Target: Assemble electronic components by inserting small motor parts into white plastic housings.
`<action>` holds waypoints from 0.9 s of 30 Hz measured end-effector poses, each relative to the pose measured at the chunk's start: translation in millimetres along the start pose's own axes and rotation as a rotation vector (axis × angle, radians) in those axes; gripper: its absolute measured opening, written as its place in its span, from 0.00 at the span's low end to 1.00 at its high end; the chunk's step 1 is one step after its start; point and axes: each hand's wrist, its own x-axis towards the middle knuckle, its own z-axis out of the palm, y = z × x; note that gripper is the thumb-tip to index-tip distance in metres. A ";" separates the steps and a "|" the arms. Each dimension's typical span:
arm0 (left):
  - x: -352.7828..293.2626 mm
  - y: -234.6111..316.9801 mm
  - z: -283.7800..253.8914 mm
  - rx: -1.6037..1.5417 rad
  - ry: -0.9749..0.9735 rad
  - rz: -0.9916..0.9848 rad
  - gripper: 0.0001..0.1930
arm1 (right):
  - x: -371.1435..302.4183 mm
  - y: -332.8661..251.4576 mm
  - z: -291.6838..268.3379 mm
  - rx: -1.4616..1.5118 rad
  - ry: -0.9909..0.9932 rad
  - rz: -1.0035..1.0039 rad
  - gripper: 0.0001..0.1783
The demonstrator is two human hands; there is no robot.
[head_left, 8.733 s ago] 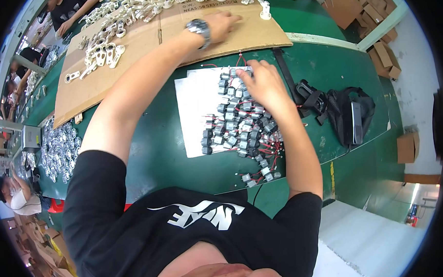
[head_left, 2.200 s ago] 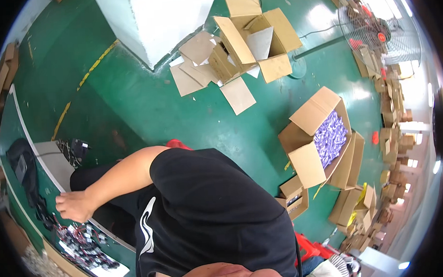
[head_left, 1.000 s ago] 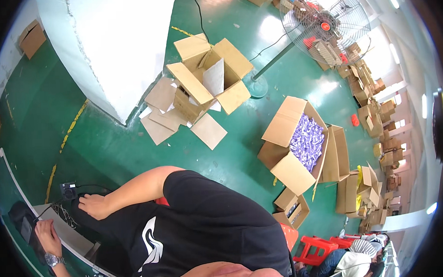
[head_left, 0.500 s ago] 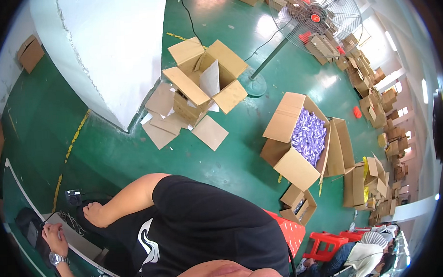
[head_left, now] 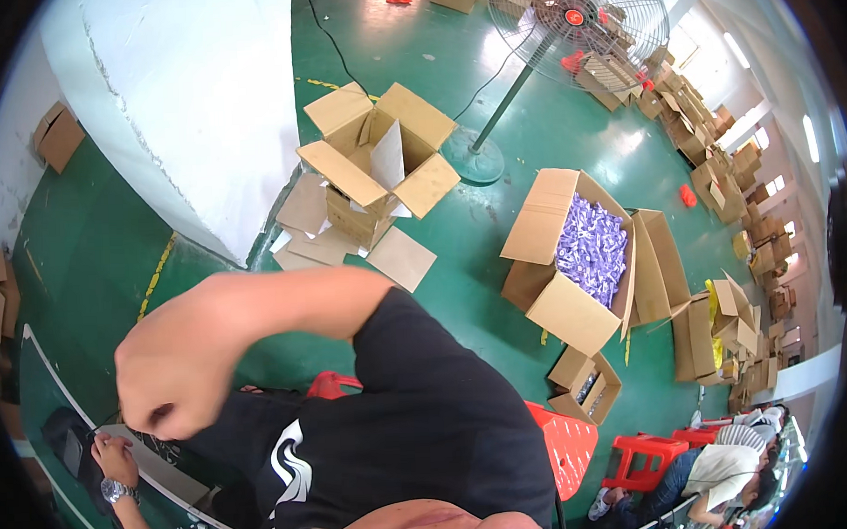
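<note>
Head view: the blurred right hand (head_left: 171, 381) is raised and curled; below it, the left hand (head_left: 116, 460) has bent fingers. Either's grip is unclear. Just left of the left hand lies a black bag (head_left: 58, 428). Beyond both, an open carton (head_left: 570, 311) holds purple pieces (head_left: 591, 254).

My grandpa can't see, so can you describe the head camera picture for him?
A person in a black T-shirt has a blurred right hand raised; the left hand, wearing a silver metal wristwatch, is near a black bag on a green table. Beyond, an open brown cardboard box holds purple pieces.
</note>
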 end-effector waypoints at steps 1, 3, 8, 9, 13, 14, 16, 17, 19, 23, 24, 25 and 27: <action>-1.5 -2.4 0.8 0.012 -0.025 -0.016 0.11 | -15.2 -30.5 -22.5 -0.015 -0.035 0.007 0.13; 4.1 -4.4 4.0 0.028 -0.040 -0.008 0.10 | -42.8 -71.7 -39.0 -0.146 0.161 -0.154 0.14; 1.0 0.5 -9.0 0.059 -0.119 -0.057 0.09 | -62.4 -118.0 -52.2 -0.588 0.358 -0.289 0.11; 2.6 -1.0 -9.3 0.042 -0.125 -0.042 0.08 | -63.2 -119.5 -52.5 -0.586 0.358 -0.294 0.11; -16.6 -3.7 -17.2 0.124 -0.011 0.012 0.07 | -63.5 -119.6 -59.9 -0.585 0.442 -0.452 0.12; -33.8 -11.4 -17.5 0.131 -0.020 -0.025 0.07 | -60.0 -119.4 -70.5 -0.616 0.415 -0.508 0.09; 12.0 24.0 -20.7 0.075 -0.065 0.020 0.08 | -57.6 -134.2 -90.6 -0.762 0.318 -0.500 0.11; 28.1 27.5 -4.9 0.044 -0.073 0.053 0.08 | -57.6 -125.0 -83.9 -0.770 0.298 -0.458 0.11; 26.2 22.1 -3.7 0.055 -0.083 0.033 0.08 | -59.2 -107.9 -59.5 -0.723 0.542 -0.518 0.16; -10.4 0.0 -16.4 0.030 -0.112 -0.094 0.08 | -55.6 -118.6 -67.8 -0.790 0.561 -0.348 0.11; -10.6 -0.9 -13.7 0.049 -0.098 -0.084 0.08 | -48.3 -117.1 -82.2 -0.805 0.479 -0.485 0.12; -7.8 0.8 -9.8 0.061 -0.082 -0.070 0.08 | -43.2 -116.1 -91.1 -0.819 0.389 -0.617 0.14; 0.6 5.2 -7.6 0.049 -0.097 -0.064 0.09 | -43.2 -118.6 -82.0 -0.833 0.435 -0.476 0.15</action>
